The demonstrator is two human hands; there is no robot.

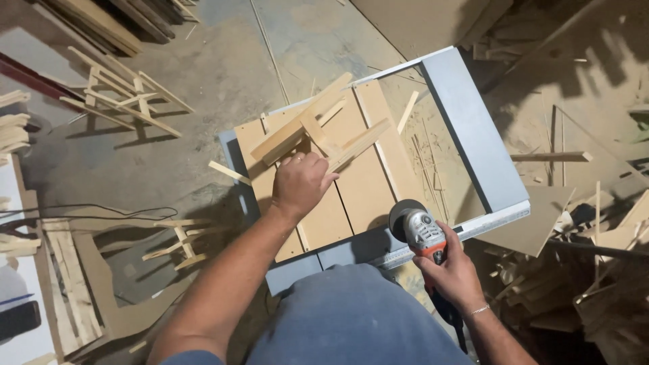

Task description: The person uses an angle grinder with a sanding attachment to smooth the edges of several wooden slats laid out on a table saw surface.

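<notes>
a grey tabletop (pixel 473 128) carries flat light-brown boards (pixel 351 196) laid side by side. on the boards lies a small frame of wooden slats (pixel 318 125), with loose thin strips (pixel 407 111) and sawdust beside it. around it, the dusty concrete floor (pixel 223 81) holds more slat frames (pixel 122 98) and offcuts (pixel 541 216).

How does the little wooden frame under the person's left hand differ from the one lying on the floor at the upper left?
The wooden frame on the table lies on boards with the left hand pressing on it; the wooden frame on the floor lies untouched on bare concrete. The table one fills more of the picture, the floor one less. Both are pale slat assemblies of similar build.
</notes>
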